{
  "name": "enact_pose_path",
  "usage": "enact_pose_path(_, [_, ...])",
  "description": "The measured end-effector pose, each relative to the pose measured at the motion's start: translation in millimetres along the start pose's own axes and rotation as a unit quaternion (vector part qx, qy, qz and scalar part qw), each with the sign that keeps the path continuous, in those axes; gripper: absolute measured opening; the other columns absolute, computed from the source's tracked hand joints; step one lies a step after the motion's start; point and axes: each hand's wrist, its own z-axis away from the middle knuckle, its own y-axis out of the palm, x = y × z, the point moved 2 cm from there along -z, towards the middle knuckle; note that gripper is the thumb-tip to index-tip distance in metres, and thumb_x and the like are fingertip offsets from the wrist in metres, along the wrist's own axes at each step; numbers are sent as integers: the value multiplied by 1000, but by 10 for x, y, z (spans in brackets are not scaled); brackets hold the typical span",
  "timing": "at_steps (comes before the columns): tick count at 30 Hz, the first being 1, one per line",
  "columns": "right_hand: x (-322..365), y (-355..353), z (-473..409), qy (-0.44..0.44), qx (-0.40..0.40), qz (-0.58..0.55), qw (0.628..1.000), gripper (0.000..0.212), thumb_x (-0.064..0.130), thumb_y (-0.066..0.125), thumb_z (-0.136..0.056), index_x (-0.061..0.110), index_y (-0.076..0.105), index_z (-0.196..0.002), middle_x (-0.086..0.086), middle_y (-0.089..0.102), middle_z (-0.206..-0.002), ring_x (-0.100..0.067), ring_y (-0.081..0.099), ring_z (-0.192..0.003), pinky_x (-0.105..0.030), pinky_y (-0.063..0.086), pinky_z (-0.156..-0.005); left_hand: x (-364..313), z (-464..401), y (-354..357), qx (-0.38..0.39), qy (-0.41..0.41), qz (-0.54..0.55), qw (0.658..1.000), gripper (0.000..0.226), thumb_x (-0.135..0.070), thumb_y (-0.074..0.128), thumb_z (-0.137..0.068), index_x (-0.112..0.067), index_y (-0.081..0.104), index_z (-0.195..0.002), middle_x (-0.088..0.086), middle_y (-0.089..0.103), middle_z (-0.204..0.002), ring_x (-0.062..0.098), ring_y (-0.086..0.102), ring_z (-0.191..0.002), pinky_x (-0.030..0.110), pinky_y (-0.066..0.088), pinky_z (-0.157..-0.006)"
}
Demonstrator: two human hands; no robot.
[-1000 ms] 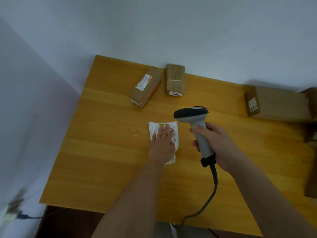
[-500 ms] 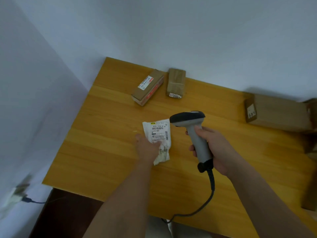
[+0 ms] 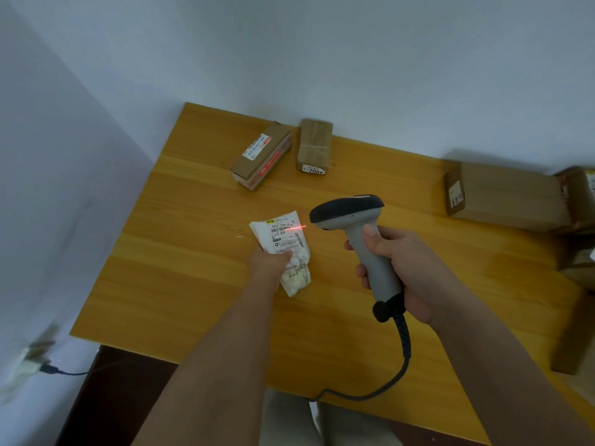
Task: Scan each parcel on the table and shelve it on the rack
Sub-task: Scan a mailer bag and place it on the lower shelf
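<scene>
Gripping scanner [image 3: 354, 220], right hand [image 3: 399, 262]; left hand [image 3: 269, 263] pinching white parcel [image 3: 283, 243], label "T096".

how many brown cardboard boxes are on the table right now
4 in view: a labelled box and a taped box near the wall, a large box at right, and a fourth box cut off by the frame edge; more may be hidden.

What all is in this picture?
table: one, yellow wood, against the wall
white pouch: one, mid-table, red scan line on its label
labelled box: one, brown, far side
taped box: one, brown, right of the labelled box
big boxes: at least two, brown, right edge
scanner: one, grey and black, corded
plug: one, dark, lower left wall
left hand: holds the pouch
right hand: grips the scanner
</scene>
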Motion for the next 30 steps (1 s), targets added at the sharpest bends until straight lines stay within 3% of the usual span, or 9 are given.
enact_pose_path(6, [41,-48,97,-9,-7,-12,1000,25,27,55,-100,6,65,-110,-9,66,-99,-15,57,-58,-31,49,-57,-4,5,11,-4,6,3,1000,28,-17,82,-78,-11,60,-95,10,69,-112,27,68,-101,43,57,-87])
enact_pose_path(9, [61,-65,129,-15,-9,-19,1000,25,27,55,-100,6,65,-109,-10,66,-98,-15,57,-57,-32,49,-56,-37,22,5,-13,2,1,1000,40,-31,78,-82,-8,58,-107,5,65,-105,22,67,-89,37,57,-71])
enact_pose_path(11, [69,-75,144,-14,-9,-24,1000,25,27,55,-99,6,66,-110,-10,66,-99,-15,57,-57,-30,49,-55,-42,30,4,-17,-2,22,1000,39,-28,74,-86,-7,55,-113,5,63,-106,21,65,-87,32,53,-63])
enact_pose_path(14, [78,-81,173,-17,-7,-30,999,25,27,56,-99,7,66,-109,-9,67,-98,-15,57,-57,-29,50,-54,-31,39,18,-5,-5,56,998,35,-19,69,-90,-6,56,-120,9,65,-115,24,64,-93,37,54,-73])
enact_pose_path(25, [110,-149,363,-45,14,-24,999,24,29,57,-98,9,67,-107,-6,69,-93,-15,58,-57,-30,51,-55,-45,298,-89,-17,64,94,993,26,-14,66,-92,-9,59,-117,7,65,-111,23,65,-92,36,56,-72])
enact_pose_path(28, [77,-180,438,-50,35,-15,998,25,30,57,-98,9,67,-107,-7,69,-93,-15,58,-58,-30,51,-55,6,434,-146,-22,74,120,990,27,-13,66,-92,-8,59,-118,7,65,-109,24,66,-93,41,57,-78])
enact_pose_path(30, [46,-184,489,-54,55,-5,997,26,30,57,-98,8,67,-108,-6,69,-93,-15,58,-59,-30,51,-55,58,532,-201,-34,79,138,987,24,-14,66,-92,-10,59,-115,4,66,-102,20,66,-86,37,59,-69])
